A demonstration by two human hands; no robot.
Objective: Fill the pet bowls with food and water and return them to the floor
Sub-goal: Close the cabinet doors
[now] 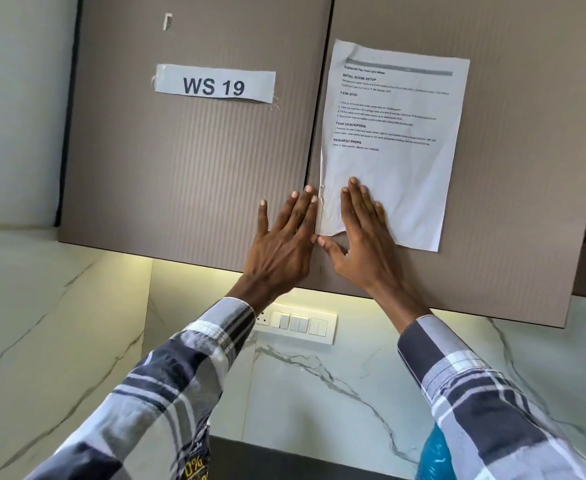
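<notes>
No pet bowl is in view. My left hand [283, 237] lies flat with straight fingers on the left door of a brown wall cabinet [180, 161], close to the seam between the doors. My right hand [361, 233] presses flat on the right door [513, 168], its fingers over the lower corner of a printed task sheet [393, 133] stuck there. Neither hand holds anything. Both sleeves are checked.
A paper label reading WS 19 [214, 84] is taped on the left door. Under the cabinet are a white switch panel [298, 323] and a marble wall [319, 393]. A blue plastic thing [432, 455] and a printed packet [198, 462] show at the bottom edge.
</notes>
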